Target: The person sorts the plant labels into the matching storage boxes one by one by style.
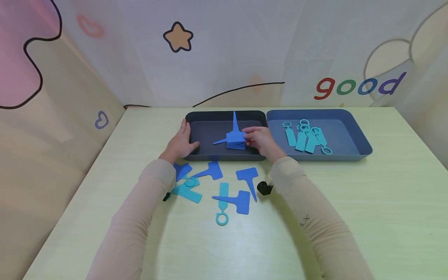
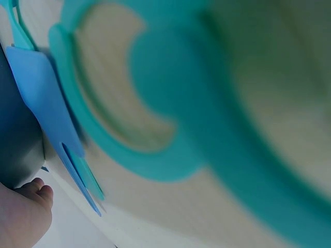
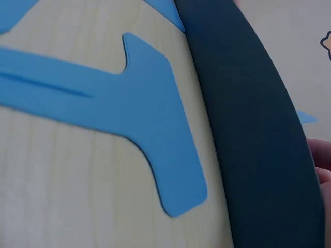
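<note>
My right hand (image 1: 260, 140) pinches the edge of a blue T-shaped plant label (image 1: 235, 126) over the black tray (image 1: 210, 157). More blue labels overlap beneath it; one has its pointed stem (image 1: 219, 141) toward the left. At the tray's left end my left hand (image 1: 181, 144) rests with fingers extended along the rim and the thumb at the front edge. In the left wrist view, part of that hand (image 2: 26, 209) shows beside the tray. A blue T-shaped label (image 3: 150, 119) lies on the table in front of the tray in the right wrist view.
A grey-blue tray (image 1: 350, 136) on the right holds several teal ring-ended tags (image 1: 301, 140). Before the trays, blue T-shaped labels (image 1: 242, 202) and teal tags (image 1: 222, 206) lie scattered on the table (image 1: 385, 217). A patterned cloth (image 1: 224, 58) hangs behind.
</note>
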`<state>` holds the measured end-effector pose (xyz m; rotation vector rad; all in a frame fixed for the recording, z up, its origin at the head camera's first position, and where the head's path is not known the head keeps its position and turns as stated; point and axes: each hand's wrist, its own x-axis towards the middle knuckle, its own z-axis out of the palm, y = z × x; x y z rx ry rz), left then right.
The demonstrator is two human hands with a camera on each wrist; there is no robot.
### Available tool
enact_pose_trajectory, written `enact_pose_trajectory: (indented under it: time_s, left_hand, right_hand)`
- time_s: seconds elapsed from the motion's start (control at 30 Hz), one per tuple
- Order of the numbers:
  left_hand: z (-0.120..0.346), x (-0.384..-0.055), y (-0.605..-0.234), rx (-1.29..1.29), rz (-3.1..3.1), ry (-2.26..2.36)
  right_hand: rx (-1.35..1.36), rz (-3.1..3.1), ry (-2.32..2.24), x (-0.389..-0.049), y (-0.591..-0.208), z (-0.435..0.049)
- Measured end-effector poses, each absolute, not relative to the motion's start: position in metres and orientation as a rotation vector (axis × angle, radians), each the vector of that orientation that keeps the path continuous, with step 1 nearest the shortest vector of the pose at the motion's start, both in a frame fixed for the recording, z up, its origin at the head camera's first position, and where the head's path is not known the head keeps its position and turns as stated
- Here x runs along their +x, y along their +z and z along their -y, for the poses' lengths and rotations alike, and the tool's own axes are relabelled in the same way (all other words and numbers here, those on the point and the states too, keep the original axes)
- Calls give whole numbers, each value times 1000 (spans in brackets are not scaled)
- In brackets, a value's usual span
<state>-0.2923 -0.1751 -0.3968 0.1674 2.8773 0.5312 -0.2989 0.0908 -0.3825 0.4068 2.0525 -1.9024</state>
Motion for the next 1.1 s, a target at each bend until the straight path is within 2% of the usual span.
enact_pose_trajectory:
  time_s: [0.73,1.1]
  left_hand:
    - [174,-294,-398,156,-2875,537]
    - [175,-294,-398,162,-2876,538]
  right_hand:
    - [293,-2287,-1568,-299,-390,-84]
    - [344,-2411,-1469,-298,-388,-80]
